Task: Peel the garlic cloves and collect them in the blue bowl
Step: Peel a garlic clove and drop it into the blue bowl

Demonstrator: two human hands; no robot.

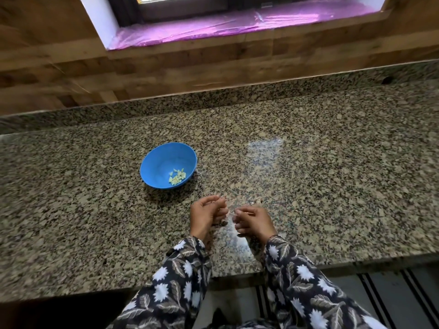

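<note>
The blue bowl (152, 162) stands on the granite counter, left of centre, with several pale peeled garlic cloves (177, 178) at its bottom. My left hand (205, 217) and my right hand (255, 222) hover close together over the counter, in front of the bowl and to its right. Both hands have curled fingers, with the fingertips facing each other across a small gap. Motion blur hides whether either hand pinches a clove or a piece of skin. I see no unpeeled garlic on the counter.
The speckled granite counter (332, 174) runs the full width, with a raised back ledge and a wooden wall (71, 67) behind it. A window sill with a pink-purple lining (213, 27) lies above. The counter's front edge is just below my wrists.
</note>
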